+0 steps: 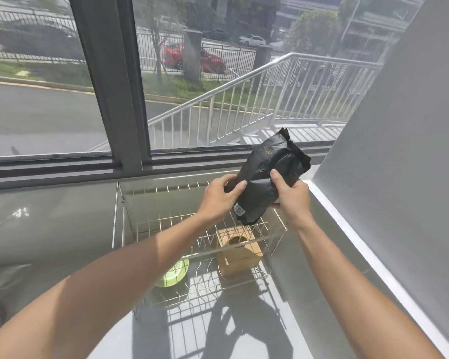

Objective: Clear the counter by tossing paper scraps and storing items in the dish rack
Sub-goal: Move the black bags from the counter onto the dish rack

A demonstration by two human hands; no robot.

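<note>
A black foil bag [266, 174] with a white barcode label is held tilted in the air above the wire dish rack [166, 224]. My left hand [219, 198] grips its lower left side. My right hand [292, 195] grips its right side, thumb pressed on the front. Inside the rack, on the lower level, sit a brown cardboard box [240, 255] with a round hole on top and a green plate [173, 274], partly hidden by my left forearm.
The rack stands on a grey glossy counter [49, 229] in the corner between a large window [62, 99] and a white wall [399, 151] on the right. Shadows of the rack and my arms fall on the counter in front.
</note>
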